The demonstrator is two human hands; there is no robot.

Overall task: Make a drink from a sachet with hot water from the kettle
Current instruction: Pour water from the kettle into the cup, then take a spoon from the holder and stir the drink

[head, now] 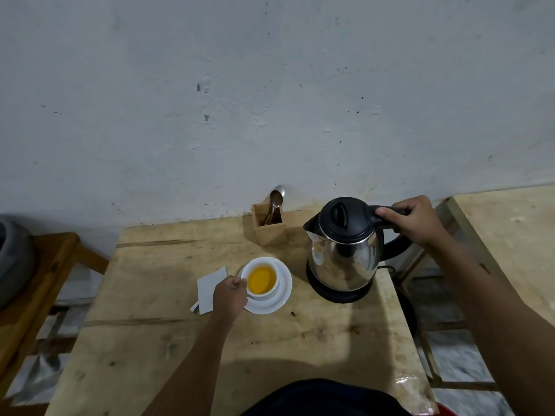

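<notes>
A: Right hand (416, 220) grip is closed around the black handle of the kettle (345, 247), thumb on top near the lid. Left hand (229, 297) is curled at the side of the cup (263, 280), fingers pinched at its rim or handle; can't tell which, the hand covers it.

B: Kettle orientation?

A: Upright, long axis vertical, sitting on its base (339, 291) at the right of the desk (150, 340). Spout points left toward the cup, handle points right. Lid is down.

B: Cup?

A: Upright on a white saucer (282, 295), mid-desk, holding orange-yellow liquid. White sachet (210, 285) lies flat just left of the saucer, its lower edge partly under the left hand.

B: Anything else unclear?

A: Wooden holder (270, 226) against the wall holds spoons (274, 202); count unclear. Kettle cord mostly hidden behind the body.
</notes>
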